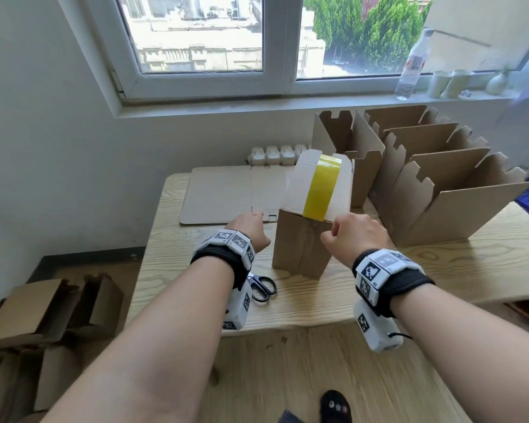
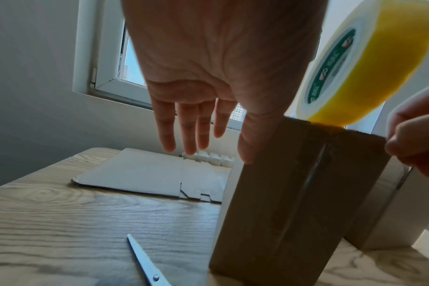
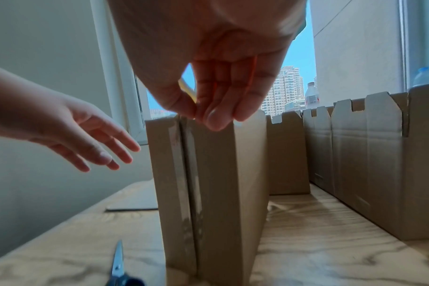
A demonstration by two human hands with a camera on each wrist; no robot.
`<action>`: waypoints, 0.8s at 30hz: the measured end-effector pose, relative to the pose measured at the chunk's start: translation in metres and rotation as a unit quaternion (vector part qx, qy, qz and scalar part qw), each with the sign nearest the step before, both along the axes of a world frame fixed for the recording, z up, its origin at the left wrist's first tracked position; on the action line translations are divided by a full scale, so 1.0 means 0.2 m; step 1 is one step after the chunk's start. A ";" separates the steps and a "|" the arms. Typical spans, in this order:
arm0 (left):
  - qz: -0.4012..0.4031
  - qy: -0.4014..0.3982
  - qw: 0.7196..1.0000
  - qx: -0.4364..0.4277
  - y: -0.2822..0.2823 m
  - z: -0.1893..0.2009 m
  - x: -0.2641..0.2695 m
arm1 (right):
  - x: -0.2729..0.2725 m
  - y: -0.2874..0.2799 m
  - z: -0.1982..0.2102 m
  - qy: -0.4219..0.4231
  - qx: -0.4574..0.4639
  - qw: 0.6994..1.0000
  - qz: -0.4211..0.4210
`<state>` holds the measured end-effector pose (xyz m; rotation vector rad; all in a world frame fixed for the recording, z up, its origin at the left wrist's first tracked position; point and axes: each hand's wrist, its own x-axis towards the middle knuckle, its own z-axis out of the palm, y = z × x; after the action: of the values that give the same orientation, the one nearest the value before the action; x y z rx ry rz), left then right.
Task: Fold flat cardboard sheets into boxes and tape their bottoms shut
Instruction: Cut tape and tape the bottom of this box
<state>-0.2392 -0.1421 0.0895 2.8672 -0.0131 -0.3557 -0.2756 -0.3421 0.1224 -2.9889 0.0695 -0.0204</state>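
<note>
A folded cardboard box (image 1: 300, 248) stands on the wooden table (image 1: 394, 285) with its closed flaps facing up. A roll of yellow tape (image 1: 319, 187) rests on top of it. My right hand (image 1: 333, 232) pinches the tape end between thumb and fingers at the box's near top edge; the right wrist view shows the pinch (image 3: 201, 116) above the box seam (image 3: 191, 183). My left hand (image 1: 248, 230) hovers open just left of the box, fingers (image 2: 191, 139) straight and holding nothing. The tape roll (image 2: 355, 63) shows large in the left wrist view.
A flat cardboard sheet (image 1: 220, 196) lies behind my left hand. Scissors (image 1: 261, 285) lie on the table under my left wrist. Several open-topped folded boxes (image 1: 440, 193) crowd the table's right side. More boxes (image 1: 43, 315) sit on the floor at left. A bottle (image 1: 411, 65) stands on the sill.
</note>
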 end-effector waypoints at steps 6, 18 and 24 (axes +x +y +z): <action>0.002 0.006 1.000 0.003 0.07 -0.14 -0.04 | -0.04 0.07 -0.15 0.064 0.012 0.996 0.066; 0.062 0.026 0.995 -0.068 0.29 -0.45 -0.13 | 0.09 0.39 -0.50 0.176 0.076 0.970 0.152; 0.084 0.057 0.992 -0.081 0.35 -0.58 -0.15 | 0.12 0.52 -0.68 0.218 0.063 0.959 0.172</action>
<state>-0.2695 -0.0714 -0.0261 2.6615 0.2088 -0.4601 -0.2507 -0.2373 -0.0143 -2.7772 -0.3831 0.6531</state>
